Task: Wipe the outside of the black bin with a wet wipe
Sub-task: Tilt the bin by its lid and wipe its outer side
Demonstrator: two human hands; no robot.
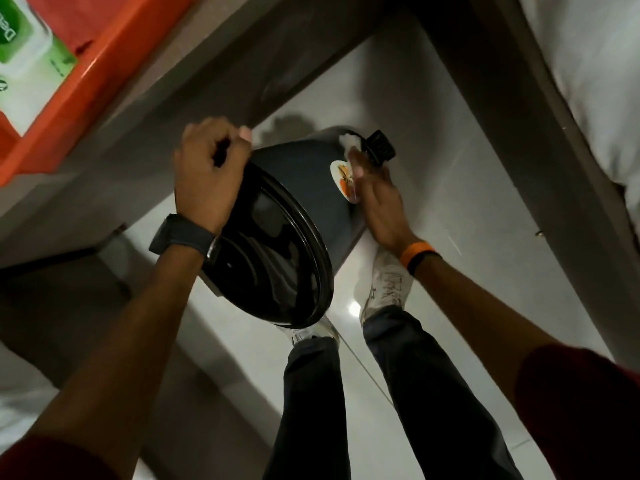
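White tile floor (433, 109) | left hand (204, 174) grips bin (304, 188) | right hand (381, 206) presses wipe (349, 142)

Red sleeves (581, 403), black watch (181, 237), orange wristband (417, 255).

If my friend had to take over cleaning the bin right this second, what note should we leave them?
Left hand: grip closed on the rim of the round black plastic bin, holding it tipped up off the glossy white tiled floor, lid end towards you.
Right hand: pressing the crumpled white wet wipe against the bin's outer wall, near the base and foot pedal, just above the oval orange-and-white sticker.
Done: cannot tell how much is already wiped.
Left: keep the bin steady, wipe around the rest of the outside, then set it down.
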